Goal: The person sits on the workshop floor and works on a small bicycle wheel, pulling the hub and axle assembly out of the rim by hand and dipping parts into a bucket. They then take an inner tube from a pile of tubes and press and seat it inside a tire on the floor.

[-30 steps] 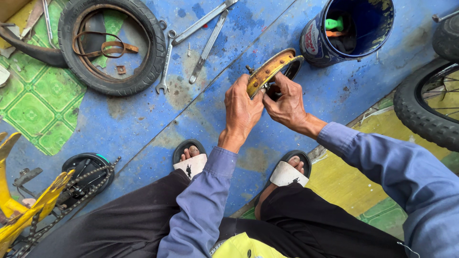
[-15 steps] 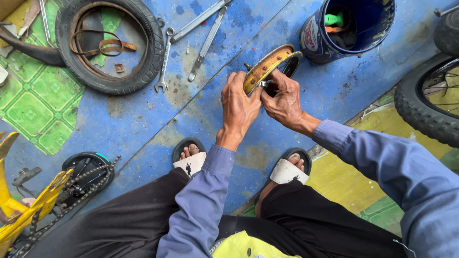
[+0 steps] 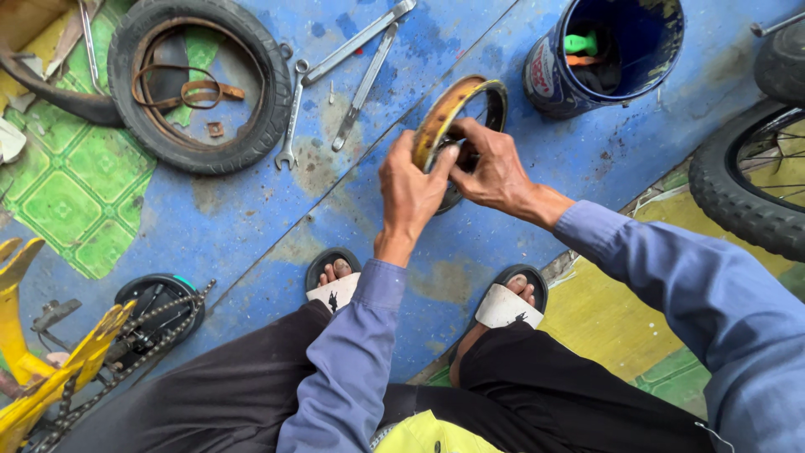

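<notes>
Rim (image 3: 440,117) is tilting more edge-on since earlier, both hands gripping it: left hand (image 3: 411,189) below, right hand (image 3: 490,168) beside.

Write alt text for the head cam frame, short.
Seen from above, a seated person's left hand and right hand grip a small rusty wheel rim over a worn blue floor. Beyond lie a loose tyre, wrenches and a blue bucket; a yellow bike frame with chain sits at lower left.

Long blue shirt sleeves (image 3: 360,352), black trousers (image 3: 210,394), black sandals with white straps (image 3: 503,304)
</notes>
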The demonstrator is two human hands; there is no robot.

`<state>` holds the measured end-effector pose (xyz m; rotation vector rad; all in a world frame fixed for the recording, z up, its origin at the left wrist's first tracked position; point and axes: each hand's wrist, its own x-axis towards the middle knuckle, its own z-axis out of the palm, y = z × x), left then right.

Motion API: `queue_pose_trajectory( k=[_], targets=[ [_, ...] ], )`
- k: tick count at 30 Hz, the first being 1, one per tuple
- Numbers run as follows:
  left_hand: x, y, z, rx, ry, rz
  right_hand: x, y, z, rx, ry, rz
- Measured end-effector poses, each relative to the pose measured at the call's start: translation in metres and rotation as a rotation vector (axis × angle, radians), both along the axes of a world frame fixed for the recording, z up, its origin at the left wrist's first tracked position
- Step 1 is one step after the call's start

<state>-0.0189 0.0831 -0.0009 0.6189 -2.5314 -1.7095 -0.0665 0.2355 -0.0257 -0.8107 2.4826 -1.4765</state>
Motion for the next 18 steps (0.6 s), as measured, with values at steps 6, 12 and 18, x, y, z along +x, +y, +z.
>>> queue_pose_trajectory(
  k=[6,12,18],
  targets=[
    [0.001,-0.017,-0.02,0.198,-0.056,0.102,-0.009,-0.01,0.003,0.034,-0.157,0.068],
    [0.006,-0.019,-0.045,0.108,-0.029,0.107,-0.012,-0.018,0.001,0.07,-0.223,0.066],
    [0.008,-0.016,-0.029,0.14,-0.012,0.075,-0.018,-0.022,-0.002,0.124,-0.119,0.037]
  ],
)
